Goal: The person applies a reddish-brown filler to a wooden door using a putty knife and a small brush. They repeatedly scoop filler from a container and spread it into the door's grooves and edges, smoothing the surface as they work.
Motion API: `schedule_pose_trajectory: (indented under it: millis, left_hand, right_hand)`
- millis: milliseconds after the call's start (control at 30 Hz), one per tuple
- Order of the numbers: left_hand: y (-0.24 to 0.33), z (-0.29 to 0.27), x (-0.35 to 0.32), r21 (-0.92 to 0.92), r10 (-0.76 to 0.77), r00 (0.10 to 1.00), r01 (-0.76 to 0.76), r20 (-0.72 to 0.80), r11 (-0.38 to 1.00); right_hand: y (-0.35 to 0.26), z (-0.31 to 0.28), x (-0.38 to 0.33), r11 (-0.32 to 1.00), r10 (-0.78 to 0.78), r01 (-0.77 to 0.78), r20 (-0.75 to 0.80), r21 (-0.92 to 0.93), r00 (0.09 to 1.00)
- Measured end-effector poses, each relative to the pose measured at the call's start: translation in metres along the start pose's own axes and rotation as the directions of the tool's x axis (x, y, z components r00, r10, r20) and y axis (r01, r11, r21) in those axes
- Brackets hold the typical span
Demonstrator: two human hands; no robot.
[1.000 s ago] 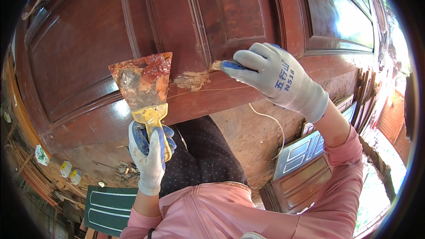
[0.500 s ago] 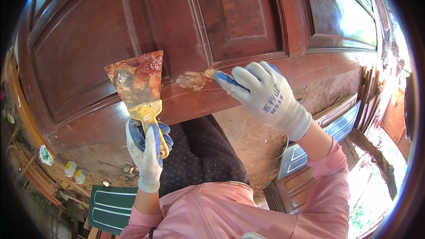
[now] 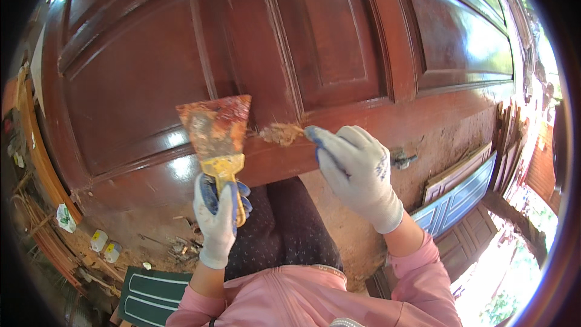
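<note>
Head view: left hand (image 3: 216,221) grips 1 putty knife (image 3: 216,136); right hand (image 3: 357,169) pinches 1 brush (image 3: 283,134) — 1 door (image 3: 339,54).

Outdoor woodwork yard, prob. a door repair shop. A big red-brown door (image 3: 339,54) lies over bare dirt ground (image 3: 363,224). More doors, blue (image 3: 460,197) and brown (image 3: 469,242), lean at the right. Wood scraps (image 3: 178,245) and small jars (image 3: 100,240) are on the ground. Sun and greenery at the right edge.
</note>
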State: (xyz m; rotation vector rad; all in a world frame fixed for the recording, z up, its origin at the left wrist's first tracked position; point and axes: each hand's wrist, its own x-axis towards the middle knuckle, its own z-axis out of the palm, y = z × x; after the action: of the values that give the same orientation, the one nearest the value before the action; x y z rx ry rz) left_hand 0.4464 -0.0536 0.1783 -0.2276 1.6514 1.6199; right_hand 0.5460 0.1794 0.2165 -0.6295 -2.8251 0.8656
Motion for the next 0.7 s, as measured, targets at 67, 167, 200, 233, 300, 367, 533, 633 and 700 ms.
schedule_pose_trajectory:
  millis: [67,167,200,233,300,367,533,633,700]
  left_hand:
    - [0.003,0.001,0.002,-0.052,-0.029,0.997,0.033,0.078,0.998]
    - [0.012,0.015,0.01,-0.008,0.009,0.993,-0.008,0.118,1.0]
    - [0.016,0.019,0.013,-0.013,0.022,0.99,-0.021,0.142,1.0]
    - [0.018,0.021,0.016,-0.003,0.031,0.988,-0.031,0.15,1.0]
    - [0.023,0.024,0.022,0.018,0.047,0.985,-0.05,0.164,0.999]
    - [0.029,0.023,0.031,0.021,0.043,0.983,-0.047,0.176,0.999]
    - [0.039,0.015,0.053,0.056,0.02,0.98,-0.032,0.197,0.998]
    - [0.051,0.013,0.062,0.071,0.005,0.974,-0.022,0.225,0.997]
    - [0.056,0.008,0.069,0.079,0.007,0.969,-0.027,0.248,0.997]
  right_hand:
    - [-0.007,-0.004,0.011,0.967,0.164,-0.152,-0.044,0.204,0.985]
    - [-0.018,-0.001,0.026,0.911,0.223,-0.185,-0.064,0.369,0.973]
    - [-0.023,0.001,0.03,0.895,0.242,-0.202,-0.052,0.397,0.969]
    - [-0.025,0.003,0.033,0.882,0.254,-0.205,-0.061,0.423,0.965]
    - [-0.027,0.006,0.04,0.854,0.278,-0.21,-0.076,0.476,0.957]
    - [-0.031,0.007,0.049,0.828,0.316,-0.226,-0.093,0.513,0.944]
    - [-0.032,0.014,0.067,0.81,0.375,-0.288,-0.075,0.51,0.924]
    - [-0.034,0.019,0.079,0.856,0.339,-0.254,-0.119,0.45,0.933]
    - [-0.041,0.02,0.084,0.85,0.357,-0.271,-0.115,0.451,0.927]
